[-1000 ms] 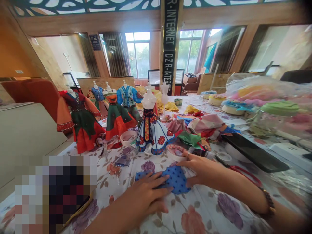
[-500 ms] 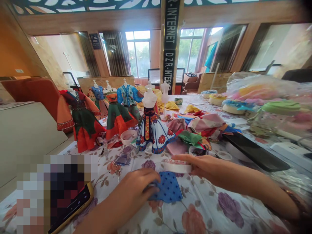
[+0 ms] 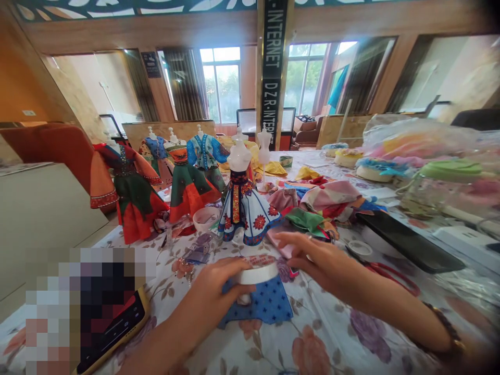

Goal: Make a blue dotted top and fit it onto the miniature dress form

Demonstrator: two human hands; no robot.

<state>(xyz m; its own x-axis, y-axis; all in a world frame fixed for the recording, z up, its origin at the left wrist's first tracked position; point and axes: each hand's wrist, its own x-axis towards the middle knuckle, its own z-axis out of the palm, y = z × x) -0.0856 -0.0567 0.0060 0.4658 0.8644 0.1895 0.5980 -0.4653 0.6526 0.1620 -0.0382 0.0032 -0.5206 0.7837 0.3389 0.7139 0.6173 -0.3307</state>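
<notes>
My left hand [image 3: 219,286] grips a white roll of tape [image 3: 258,274] with red print inside its ring. Below the roll, a blue cloth piece [image 3: 269,302] with dark cross marks lies on the flowered tablecloth [image 3: 332,333]. Off to the roll's right hovers my right hand [image 3: 312,255], its fingers apart and nothing visible in them. Just behind the hands stands a small white dress form [image 3: 239,156] wearing a white and blue skirt [image 3: 250,213] with red flowers.
Several dressed doll forms [image 3: 135,192] stand at the left. Fabric scraps [image 3: 328,200] are heaped behind my right hand. Red-handled scissors [image 3: 394,276], a black phone [image 3: 410,242] and a lidded jar [image 3: 441,192] are at the right. Another phone [image 3: 121,323] leans front left.
The tape roll has passed from my right hand to my left and now sits over the blue cloth. My right hand has let go, and the red-handled scissors show beside that arm.
</notes>
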